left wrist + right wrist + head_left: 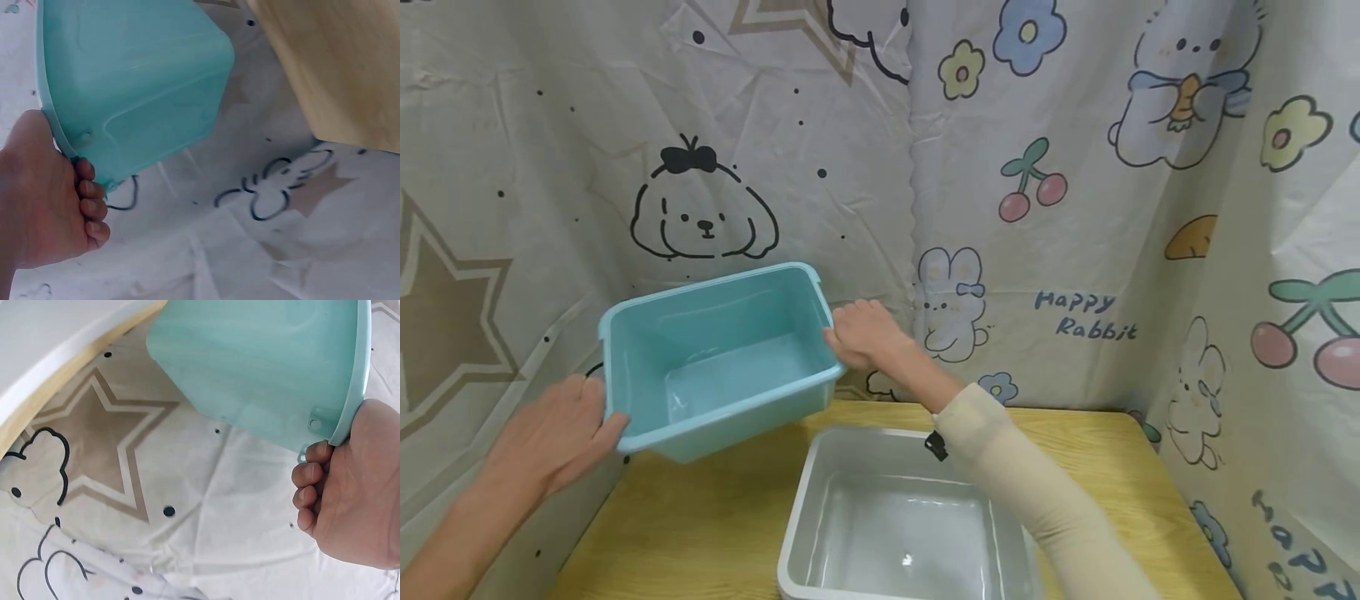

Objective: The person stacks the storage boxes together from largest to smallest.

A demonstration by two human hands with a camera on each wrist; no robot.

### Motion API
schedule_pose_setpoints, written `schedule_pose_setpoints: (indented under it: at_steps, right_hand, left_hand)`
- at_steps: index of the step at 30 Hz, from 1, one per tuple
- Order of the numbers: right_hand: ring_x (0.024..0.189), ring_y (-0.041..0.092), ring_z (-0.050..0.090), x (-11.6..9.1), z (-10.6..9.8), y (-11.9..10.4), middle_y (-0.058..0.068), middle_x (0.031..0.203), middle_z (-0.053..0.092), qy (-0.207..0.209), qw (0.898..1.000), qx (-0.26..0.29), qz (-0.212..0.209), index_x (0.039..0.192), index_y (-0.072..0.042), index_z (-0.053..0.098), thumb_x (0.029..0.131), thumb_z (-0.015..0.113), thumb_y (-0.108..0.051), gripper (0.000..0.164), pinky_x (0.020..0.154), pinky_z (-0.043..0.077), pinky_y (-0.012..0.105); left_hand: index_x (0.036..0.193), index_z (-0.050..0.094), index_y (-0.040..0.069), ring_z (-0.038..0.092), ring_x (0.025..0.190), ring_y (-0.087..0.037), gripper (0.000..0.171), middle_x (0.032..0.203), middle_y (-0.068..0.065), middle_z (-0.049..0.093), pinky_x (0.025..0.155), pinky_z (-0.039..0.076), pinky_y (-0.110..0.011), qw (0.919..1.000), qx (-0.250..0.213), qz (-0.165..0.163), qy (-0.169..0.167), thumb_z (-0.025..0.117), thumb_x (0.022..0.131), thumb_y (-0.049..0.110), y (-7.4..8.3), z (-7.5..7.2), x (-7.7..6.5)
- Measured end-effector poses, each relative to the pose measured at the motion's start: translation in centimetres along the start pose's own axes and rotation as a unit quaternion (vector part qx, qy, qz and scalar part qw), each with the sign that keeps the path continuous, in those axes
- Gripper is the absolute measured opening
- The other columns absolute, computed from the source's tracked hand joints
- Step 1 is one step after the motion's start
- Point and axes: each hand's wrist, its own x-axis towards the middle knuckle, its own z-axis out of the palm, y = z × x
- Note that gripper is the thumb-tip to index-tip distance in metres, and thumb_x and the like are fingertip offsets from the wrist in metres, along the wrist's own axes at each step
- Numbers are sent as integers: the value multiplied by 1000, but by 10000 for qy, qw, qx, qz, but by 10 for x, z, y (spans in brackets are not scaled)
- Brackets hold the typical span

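A light teal plastic bin (pixel 737 367) with nothing inside is held up, tilted, over the back left of the table. My left hand (pixel 561 429) grips its left end by the rim, thumb on top and fingers curled beneath, as the left wrist view shows on the bin's outer wall (pixel 156 94). At the opposite end my right hand (pixel 872 333) grips the rim. In the right wrist view its fingers (pixel 306 494) curl under the bin's edge (pixel 357 394). Below and to the right, a white-grey bin (pixel 895 533) stands on the table, partly behind my right forearm.
The wooden table (pixel 715 517) carries the white-grey bin near its middle. A printed curtain (pixel 850 167) with cartoon animals, stars and flowers hangs close behind the table and along both sides. A small black piece (pixel 936 446) shows at the right sleeve's cuff.
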Motion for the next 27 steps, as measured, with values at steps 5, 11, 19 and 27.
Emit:
schedule_pose_setpoints:
  at_steps: [5,11,19,27]
  right_hand:
    - [85,25,54,-21,-10,15,6,86,56,13,9999,97,90,93,-8,55,107,30,-31,37,83,43,38]
    - [76,23,49,-48,-21,30,5,77,51,62,9998,70,182,86,-9,51,107,30,-29,36,76,41,36]
    - [68,22,48,-84,-40,49,4,68,46,181,9994,75,271,74,-11,49,105,36,-26,36,67,41,36]
    - [73,24,48,-125,-56,65,4,72,47,160,9991,-37,392,78,-11,49,105,36,-28,34,71,39,37]
  left_hand:
    - [78,43,5,38,61,-20,24,72,-6,39,51,30,-33,9999,20,-29,-111,50,93,23,20,-9,12]
    - [83,43,4,40,65,-22,22,76,-7,41,53,32,-33,9996,54,119,-237,49,92,23,41,-19,22]
    - [81,43,6,38,66,-21,19,77,-6,41,56,32,-33,9991,-123,313,-247,50,90,21,72,-25,31]
    - [82,46,7,40,69,-20,17,80,-5,44,58,33,-33,9978,-210,573,-253,51,89,21,103,-31,36]
